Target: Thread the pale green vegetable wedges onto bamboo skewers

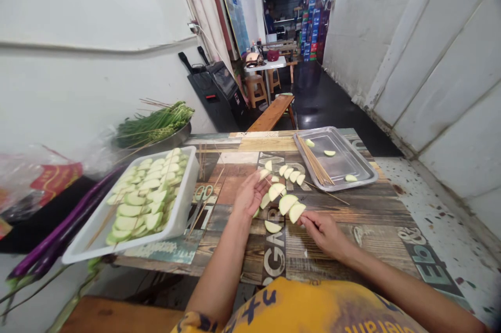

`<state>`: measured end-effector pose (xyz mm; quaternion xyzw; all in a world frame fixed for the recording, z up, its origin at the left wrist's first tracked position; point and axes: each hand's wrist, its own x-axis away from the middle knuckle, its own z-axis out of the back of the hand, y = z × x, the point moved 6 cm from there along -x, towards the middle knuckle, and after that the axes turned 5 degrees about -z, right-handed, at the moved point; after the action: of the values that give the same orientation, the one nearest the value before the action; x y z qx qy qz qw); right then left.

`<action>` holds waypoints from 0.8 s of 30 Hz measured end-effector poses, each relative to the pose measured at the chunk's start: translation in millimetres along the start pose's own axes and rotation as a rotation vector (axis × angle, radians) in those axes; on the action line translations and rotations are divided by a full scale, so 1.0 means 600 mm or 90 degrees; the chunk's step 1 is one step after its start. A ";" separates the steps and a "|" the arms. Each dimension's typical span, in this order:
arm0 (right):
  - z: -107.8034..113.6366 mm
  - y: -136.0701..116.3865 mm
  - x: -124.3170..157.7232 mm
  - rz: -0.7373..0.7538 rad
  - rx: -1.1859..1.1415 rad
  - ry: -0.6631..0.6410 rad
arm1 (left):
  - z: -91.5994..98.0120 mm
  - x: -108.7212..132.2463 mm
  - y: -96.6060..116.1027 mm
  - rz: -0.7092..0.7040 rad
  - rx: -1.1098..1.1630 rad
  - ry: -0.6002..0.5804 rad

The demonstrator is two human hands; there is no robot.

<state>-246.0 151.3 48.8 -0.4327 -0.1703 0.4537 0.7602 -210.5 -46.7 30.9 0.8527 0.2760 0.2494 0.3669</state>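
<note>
My right hand pinches the near end of a skewer, beside a half-round slice of a pale vegetable with thin green skin. More slices are threaded along it towards my left hand. My left hand is palm up, its curled fingers at a slice near the far end; the fingers partly hide their hold. Loose slices, one of them nearest me, lie on the patterned table. Just beyond is a filled skewer with several slices, its bare stick pointing right.
A white tub heaped with slices stands left, beside scissors and long purple eggplants. Behind it, a metal bowl holds green vegetables. A metal tray at right carries bare bamboo skewers and a few slices.
</note>
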 end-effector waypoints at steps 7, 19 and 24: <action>0.000 0.003 -0.002 -0.007 0.005 0.004 | -0.003 0.003 0.001 0.002 0.000 0.003; 0.001 -0.003 0.000 -0.015 0.001 0.011 | -0.005 0.005 -0.004 -0.009 0.013 0.015; -0.001 -0.004 -0.001 -0.014 0.009 0.030 | -0.013 0.011 -0.013 -0.009 0.006 0.006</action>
<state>-244.6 149.9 50.2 -0.4362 -0.1543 0.4360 0.7719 -212.6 -34.0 31.4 0.8512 0.2851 0.2497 0.3630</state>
